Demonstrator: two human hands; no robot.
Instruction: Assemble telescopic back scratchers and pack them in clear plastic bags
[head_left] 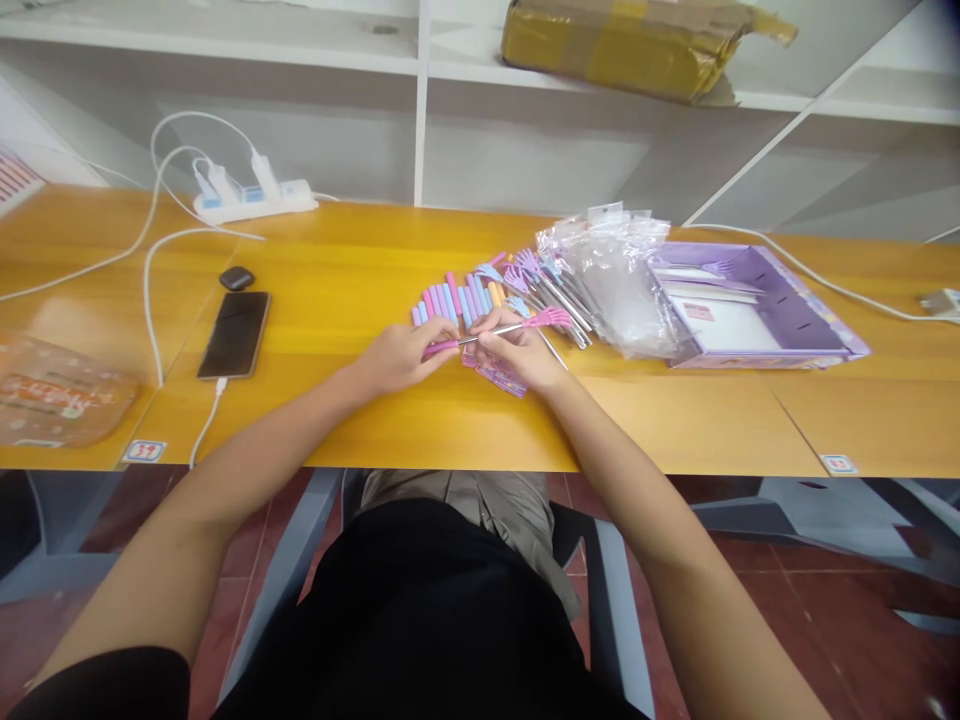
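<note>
1. My left hand (405,355) is pinching the pink handle (441,348) of a back scratcher (547,317); my right hand (523,352) is pinching its metal rod (470,339).
2. It is spanning both hands above the bench (345,280).
3. I am judging that a loosening pinch could drop it onto the coloured handles (442,300).

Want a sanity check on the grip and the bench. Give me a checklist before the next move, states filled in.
1. Left hand on the pink handle: ok, pinched in the fingers.
2. Right hand on the metal rod: ok, fingers around it.
3. Handle fully seated on rod: cannot tell, join too small to judge.
4. Pink hand-shaped head free of the right hand's fingers: ok, sticks out past them.
5. Clear bags separated: not ok, heaped over one another beside the purple tray.
6. Phone away from both hands: ok, off to the left.
</note>
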